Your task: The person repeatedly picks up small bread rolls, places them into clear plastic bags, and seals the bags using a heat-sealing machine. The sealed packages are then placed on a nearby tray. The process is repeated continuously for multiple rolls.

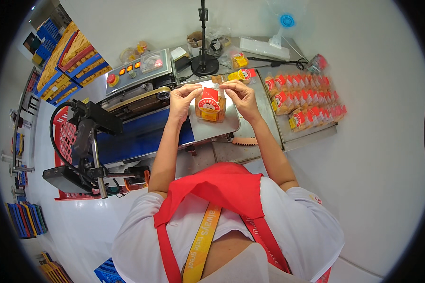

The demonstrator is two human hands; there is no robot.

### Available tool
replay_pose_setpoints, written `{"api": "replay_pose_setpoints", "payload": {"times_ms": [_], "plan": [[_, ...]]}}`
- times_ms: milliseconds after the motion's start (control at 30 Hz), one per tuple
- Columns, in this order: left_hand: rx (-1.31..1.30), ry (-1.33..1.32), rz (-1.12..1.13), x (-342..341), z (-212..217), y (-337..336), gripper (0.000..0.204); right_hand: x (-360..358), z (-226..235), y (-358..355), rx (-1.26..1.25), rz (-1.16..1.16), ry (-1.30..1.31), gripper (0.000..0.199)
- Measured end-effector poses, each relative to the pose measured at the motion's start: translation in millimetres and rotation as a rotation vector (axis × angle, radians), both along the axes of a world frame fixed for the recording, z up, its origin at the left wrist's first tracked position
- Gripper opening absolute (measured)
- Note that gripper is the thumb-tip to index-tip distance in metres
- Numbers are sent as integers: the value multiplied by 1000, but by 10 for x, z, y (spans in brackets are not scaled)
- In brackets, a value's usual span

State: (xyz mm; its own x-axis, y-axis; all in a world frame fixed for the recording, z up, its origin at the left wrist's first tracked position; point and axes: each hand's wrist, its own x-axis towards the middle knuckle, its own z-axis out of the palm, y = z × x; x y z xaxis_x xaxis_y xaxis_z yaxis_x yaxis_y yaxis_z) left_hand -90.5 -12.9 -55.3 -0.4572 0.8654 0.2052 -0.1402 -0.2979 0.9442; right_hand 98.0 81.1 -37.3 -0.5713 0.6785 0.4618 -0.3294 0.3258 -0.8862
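Note:
A clear plastic bag of bread [210, 104] with a red and yellow label is in front of me, over a silver metal plate [229, 123]. My left hand [182, 101] pinches the bag's upper left corner between thumb and fingertips. At the opposite upper corner, my right hand [244, 98] is closed in the same kind of pinch. The open or sealed state of the bag's top edge is too small to make out. Just beyond my right hand lies another yellow and red package [241, 74].
Left of the plate runs a blue conveyor belt [141, 137] beside a machine with a control panel [137, 70]. A black stand [204, 63] rises behind. Packed bread bags [304, 94] fill rows at right. An orange serrated piece [244, 141] lies near the front edge.

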Motion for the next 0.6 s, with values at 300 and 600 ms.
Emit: {"api": "replay_pose_setpoints", "payload": {"times_ms": [300,600], "plan": [[9,132,-150,-31,138,-71,9,-23,-52,-8,80,-126,-22,6],[-41,80,-68,14,67,-98,9,-25,-10,-66,313,-355,-52,6]]}}
